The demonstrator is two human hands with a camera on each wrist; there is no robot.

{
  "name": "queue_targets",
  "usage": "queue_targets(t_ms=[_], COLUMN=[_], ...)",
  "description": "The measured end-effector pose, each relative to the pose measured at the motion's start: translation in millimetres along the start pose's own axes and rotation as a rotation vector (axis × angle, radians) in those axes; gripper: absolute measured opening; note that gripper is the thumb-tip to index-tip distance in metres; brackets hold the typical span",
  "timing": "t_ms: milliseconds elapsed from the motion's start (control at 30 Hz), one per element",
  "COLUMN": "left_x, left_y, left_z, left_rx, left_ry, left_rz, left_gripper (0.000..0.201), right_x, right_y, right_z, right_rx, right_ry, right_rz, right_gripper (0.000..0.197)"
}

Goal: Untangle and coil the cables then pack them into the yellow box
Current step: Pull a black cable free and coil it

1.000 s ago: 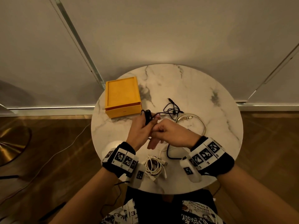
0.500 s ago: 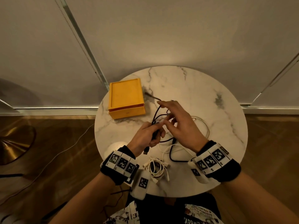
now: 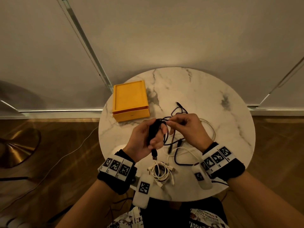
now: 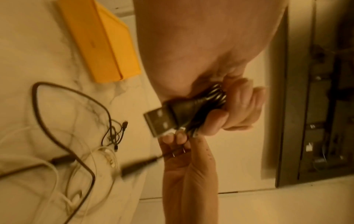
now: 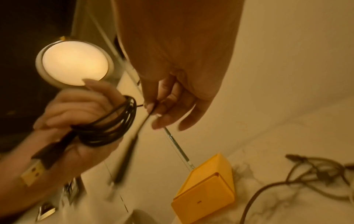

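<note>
My left hand point(image 3: 148, 137) grips a coil of black cable point(image 5: 109, 130) wound round its fingers, above the middle of the round marble table point(image 3: 197, 89). The cable's USB plug point(image 4: 161, 121) sticks out below the palm. My right hand point(image 3: 184, 127) pinches the loose end of the same black cable point(image 5: 153, 106) beside the coil; its far plug point(image 3: 170, 148) hangs blurred. The closed yellow box point(image 3: 130, 100) sits at the table's back left. A thin black cable tangle point(image 3: 178, 110) lies behind my hands, and a coiled white cable point(image 3: 160, 173) lies near the front edge.
A loose white cable point(image 3: 212, 130) and another black cable point(image 3: 178, 159) lie on the table under and right of my hands. A lit round lamp point(image 5: 73, 63) shows in the right wrist view. The wooden floor point(image 3: 49, 153) surrounds the table, with a brass base point(image 3: 14, 147) at the left.
My right hand swung out over the table and came back to the coil, laying another turn of black cable round my left hand. My left hand has turned palm-up.
</note>
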State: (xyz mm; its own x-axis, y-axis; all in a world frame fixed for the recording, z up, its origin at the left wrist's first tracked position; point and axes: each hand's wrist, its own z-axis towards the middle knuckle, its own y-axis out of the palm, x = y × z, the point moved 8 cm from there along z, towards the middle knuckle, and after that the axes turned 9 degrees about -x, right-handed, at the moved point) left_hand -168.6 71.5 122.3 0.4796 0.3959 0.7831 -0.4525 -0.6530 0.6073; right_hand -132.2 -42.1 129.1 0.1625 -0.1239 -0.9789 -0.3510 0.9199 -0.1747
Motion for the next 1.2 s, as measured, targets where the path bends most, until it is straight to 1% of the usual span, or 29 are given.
queue_targets(t_ms=[67,100,200,267,300,367,433,467,533,600,667,767,833,900,933,967,1000,1100,1133,1200], left_x=[0,1,6,6,6,6,10,13,22,27,29,28,30,32,33,34,36,38,37,33], left_y=[1,3,2,2,3,2,-3,-7,-12,-13,-12,-13,-16,-20,-20,-19,-16,-7,-6,-5], left_z=[0,0,2,7,9,11,11,10,7,5,3,0,-2,-2,-1,1,3,8,9,12], left_rx=[0.022,0.033,0.073,0.082,0.083,0.1,0.145,0.173,0.22,0.234,0.24,0.28,0.333,0.382,0.391,0.383,0.369,0.322,0.301,0.24], left_ry=[0.04,0.061,0.11,0.112,0.11,0.12,0.168,0.198,0.243,0.262,0.273,0.294,0.336,0.355,0.352,0.345,0.341,0.31,0.292,0.284], left_rz=[-0.038,-0.038,-0.013,0.02,0.046,0.108,0.188,0.253,0.454,0.626,0.716,0.802,0.748,0.599,0.564,0.584,0.667,1.092,1.212,1.345], left_gripper=[0.046,0.045,0.047,0.049,0.049,0.047,0.044,0.041,0.037,0.037,0.039,0.038,0.035,0.033,0.033,0.031,0.029,0.027,0.031,0.043], right_x=[5,9,16,24,29,37,40,40,41,39,34,22,16,15,13,10,7,-2,-4,-8], right_y=[-2,-1,18,31,37,46,53,55,59,59,55,53,57,60,62,62,62,53,50,47], right_z=[-2,-3,-9,-15,-18,-24,-28,-30,-34,-36,-34,-30,-28,-28,-28,-27,-26,-20,-18,-14], right_rx=[0.015,0.012,-0.074,-0.14,-0.163,-0.186,-0.212,-0.231,-0.281,-0.304,-0.301,-0.364,-0.434,-0.494,-0.517,-0.536,-0.55,-0.529,-0.504,-0.449], right_ry=[0.034,0.053,0.115,0.196,0.243,0.331,0.408,0.445,0.515,0.544,0.53,0.459,0.426,0.436,0.439,0.44,0.442,0.459,0.455,0.437], right_rz=[0.111,0.126,0.107,0.112,0.148,0.28,0.432,0.501,0.591,0.626,0.552,0.266,0.131,0.067,0.045,0.025,0.009,-0.018,-0.017,-0.017], right_gripper=[0.013,0.014,0.013,0.028,0.031,0.026,0.016,0.016,0.02,0.019,0.019,0.023,0.027,0.03,0.03,0.029,0.029,0.027,0.027,0.031])
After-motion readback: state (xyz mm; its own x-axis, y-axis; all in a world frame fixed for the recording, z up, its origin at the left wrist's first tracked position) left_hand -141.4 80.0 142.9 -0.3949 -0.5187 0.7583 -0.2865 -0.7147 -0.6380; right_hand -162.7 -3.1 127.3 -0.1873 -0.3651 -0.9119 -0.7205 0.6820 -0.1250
